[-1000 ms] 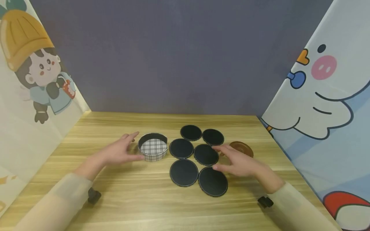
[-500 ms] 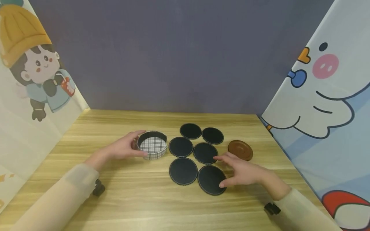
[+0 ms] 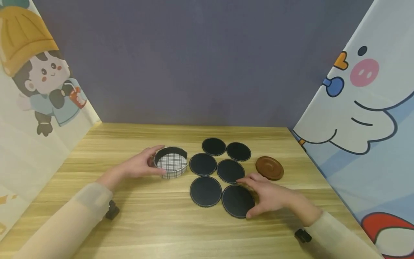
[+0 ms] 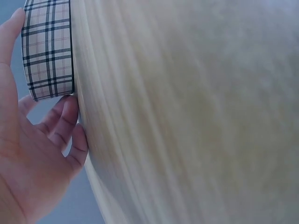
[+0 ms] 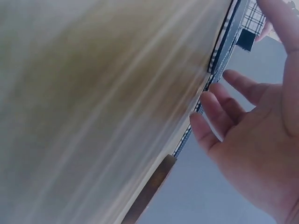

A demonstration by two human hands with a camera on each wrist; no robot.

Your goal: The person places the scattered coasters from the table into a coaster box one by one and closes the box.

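Note:
My left hand (image 3: pixel 138 165) grips the side of a round plaid coaster holder (image 3: pixel 171 163), thumb along its near wall and fingers behind. In the left wrist view, the thumb lies by the holder's plaid wall (image 4: pixel 49 51) and the other fingers curl loosely below it. The holder has a dark inner wall and stands upright on the table. My right hand (image 3: pixel 270 194) spans the nearest right black coaster (image 3: pixel 237 201), index fingertip at its far edge and thumb at its right edge. In the right wrist view, the right hand's fingers (image 5: pixel 219 112) are loosely bent beside the coasters' edges.
Several more black round coasters lie flat in two columns, among them the near-left coaster (image 3: pixel 205 191) and the back-left coaster (image 3: pixel 214 146). A brown round dish (image 3: pixel 269 168) sits to their right. A grey panel (image 3: pixel 194 64) rises behind the wood-grain table (image 3: pixel 145 233).
My left hand has moved right from beside the holder to grip it. My right hand has come nearer to me, over the front right coaster, uncovering the brown dish.

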